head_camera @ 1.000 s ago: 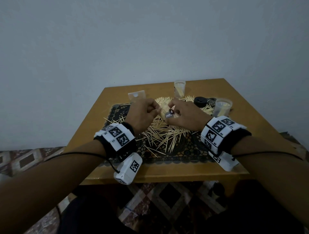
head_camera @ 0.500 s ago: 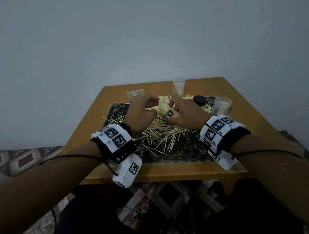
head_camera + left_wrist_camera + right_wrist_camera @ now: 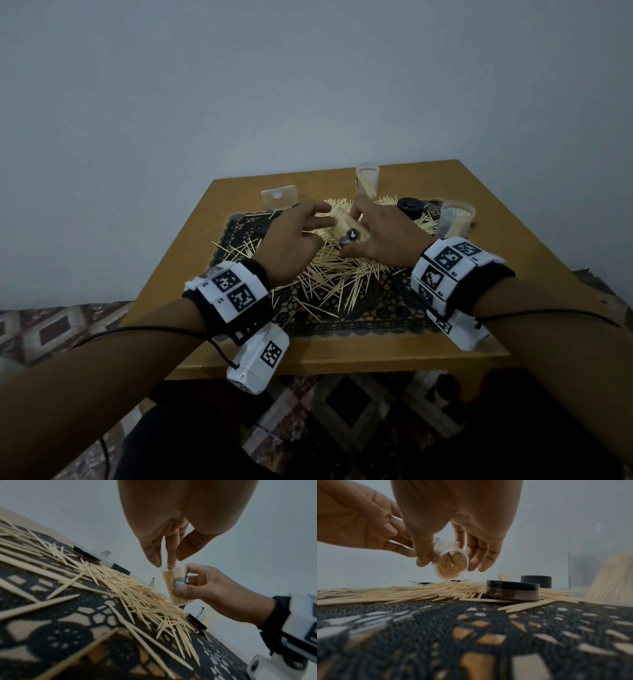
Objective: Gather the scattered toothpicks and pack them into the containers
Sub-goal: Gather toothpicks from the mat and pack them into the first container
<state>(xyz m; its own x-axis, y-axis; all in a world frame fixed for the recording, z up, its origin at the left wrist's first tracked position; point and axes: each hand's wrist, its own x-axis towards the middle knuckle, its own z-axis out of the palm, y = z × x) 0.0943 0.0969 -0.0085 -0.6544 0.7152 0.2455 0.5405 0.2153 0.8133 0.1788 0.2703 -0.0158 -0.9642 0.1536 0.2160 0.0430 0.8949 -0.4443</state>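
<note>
My right hand [image 3: 352,229] grips a clear tube container [image 3: 342,226], packed with toothpicks and marked with a round black label [image 3: 181,582], tilted above the pile. In the right wrist view the thumb and fingers of that hand [image 3: 447,564] wrap the container [image 3: 452,562], whose see-through base faces the camera. My left hand [image 3: 169,561] reaches in with straight fingers, and their tips touch the toothpick ends at the container's open mouth [image 3: 171,568]. Loose toothpicks [image 3: 335,274] lie scattered on the black lace mat [image 3: 376,308] below both hands.
Two more clear containers with toothpicks stand at the back [image 3: 367,180] and at the right [image 3: 455,222]. Black lids [image 3: 409,205] [image 3: 511,589] lie on the mat's far right. A clear plastic piece [image 3: 279,198] sits back left. The wooden table's front edge [image 3: 342,353] is close.
Both hands with the container have shifted slightly away from me. My left hand's fingers have uncurled from a fist and now stretch to the container's mouth.
</note>
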